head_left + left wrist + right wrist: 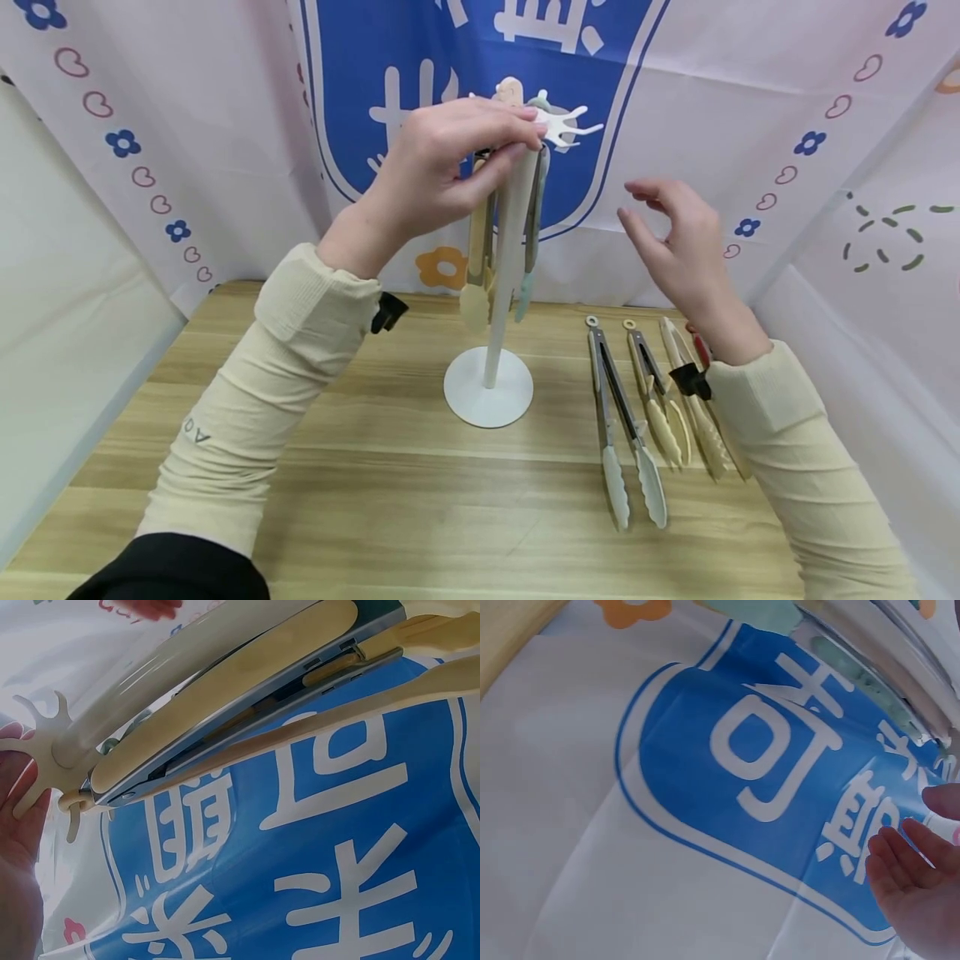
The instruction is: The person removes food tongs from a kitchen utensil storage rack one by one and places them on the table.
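Note:
My left hand (450, 154) grips the top of a white utensil stand (510, 250), its fingers over the hub and the thumb below. White hooks (570, 127) spread from that hub. Yellow tongs (225, 705) hang from a hook, large in the left wrist view. Pale green tongs (533, 221) hang on the pole's right side. Their green part (862, 679) crosses the upper right of the right wrist view. To the right of the stand, my right hand (678, 242) is in the air, fingers loosely bent and holding nothing.
On the table's right lie long tongs with pale scalloped tips (651, 487), shorter yellow-tipped tongs (663, 425) and beige tongs (705, 429). Beside them a red-handled utensil (699, 343) is partly hidden by the right arm. A printed cloth (690, 100) hangs behind the wooden table (420, 517).

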`<state>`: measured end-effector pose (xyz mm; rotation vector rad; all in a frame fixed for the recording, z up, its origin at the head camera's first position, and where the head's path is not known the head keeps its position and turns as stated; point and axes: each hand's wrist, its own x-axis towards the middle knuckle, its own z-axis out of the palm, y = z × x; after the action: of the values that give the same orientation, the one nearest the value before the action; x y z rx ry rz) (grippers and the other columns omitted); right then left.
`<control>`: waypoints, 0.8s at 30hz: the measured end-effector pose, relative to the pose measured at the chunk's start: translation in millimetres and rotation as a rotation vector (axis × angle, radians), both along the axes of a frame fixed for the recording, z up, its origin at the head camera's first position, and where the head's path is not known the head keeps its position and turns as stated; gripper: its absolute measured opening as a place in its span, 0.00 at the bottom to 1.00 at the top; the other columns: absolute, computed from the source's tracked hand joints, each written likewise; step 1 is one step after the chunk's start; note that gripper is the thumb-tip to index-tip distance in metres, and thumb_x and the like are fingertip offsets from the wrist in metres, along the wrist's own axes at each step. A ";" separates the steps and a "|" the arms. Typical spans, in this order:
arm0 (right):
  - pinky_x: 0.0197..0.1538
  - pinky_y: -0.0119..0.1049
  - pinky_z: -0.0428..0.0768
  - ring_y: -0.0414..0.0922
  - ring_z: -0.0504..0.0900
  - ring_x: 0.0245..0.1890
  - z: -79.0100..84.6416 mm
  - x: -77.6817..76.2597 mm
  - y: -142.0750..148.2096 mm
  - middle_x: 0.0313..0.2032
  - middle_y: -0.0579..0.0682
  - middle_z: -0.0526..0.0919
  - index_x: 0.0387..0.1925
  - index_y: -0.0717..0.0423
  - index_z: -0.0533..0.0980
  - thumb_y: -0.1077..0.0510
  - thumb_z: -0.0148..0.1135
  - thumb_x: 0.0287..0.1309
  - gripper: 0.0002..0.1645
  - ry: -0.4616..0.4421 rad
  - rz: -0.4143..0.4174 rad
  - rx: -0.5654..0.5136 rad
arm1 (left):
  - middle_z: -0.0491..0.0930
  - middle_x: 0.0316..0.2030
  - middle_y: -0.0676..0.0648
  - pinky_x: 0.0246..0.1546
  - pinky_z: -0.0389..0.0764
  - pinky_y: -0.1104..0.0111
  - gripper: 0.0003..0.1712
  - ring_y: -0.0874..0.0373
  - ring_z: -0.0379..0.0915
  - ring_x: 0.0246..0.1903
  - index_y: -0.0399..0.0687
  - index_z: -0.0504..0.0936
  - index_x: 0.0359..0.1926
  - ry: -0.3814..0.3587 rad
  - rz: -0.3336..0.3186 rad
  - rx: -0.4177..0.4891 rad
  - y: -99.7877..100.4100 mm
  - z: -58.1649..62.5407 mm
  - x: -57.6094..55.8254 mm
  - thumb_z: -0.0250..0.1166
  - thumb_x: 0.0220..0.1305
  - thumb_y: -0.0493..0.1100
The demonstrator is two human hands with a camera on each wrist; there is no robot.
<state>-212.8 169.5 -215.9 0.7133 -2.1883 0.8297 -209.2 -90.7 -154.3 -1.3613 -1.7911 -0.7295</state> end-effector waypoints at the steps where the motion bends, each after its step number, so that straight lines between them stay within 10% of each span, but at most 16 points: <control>1: 0.53 0.37 0.72 0.50 0.76 0.46 3.3 0.7 -2.2 0.44 0.58 0.79 0.45 0.67 0.75 0.62 0.57 0.58 0.15 0.020 0.006 -0.004 | 0.82 0.40 0.41 0.55 0.68 0.70 0.09 0.52 0.75 0.48 0.32 0.81 0.39 0.003 -0.004 0.000 0.0 -0.1 -0.1 0.56 0.61 0.31; 24: 0.54 0.29 0.72 0.39 0.75 0.46 53.9 11.2 -49.8 0.44 0.56 0.79 0.45 0.66 0.76 0.59 0.53 0.62 0.16 0.159 0.091 -0.132 | 0.81 0.41 0.40 0.56 0.67 0.70 0.09 0.52 0.74 0.50 0.32 0.81 0.40 -0.008 -0.002 0.007 -0.7 -1.9 0.4 0.56 0.61 0.31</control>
<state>-201.6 119.7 -162.0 0.7897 -1.9528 0.9215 -208.8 -91.4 -156.2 -1.3575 -1.7918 -0.7431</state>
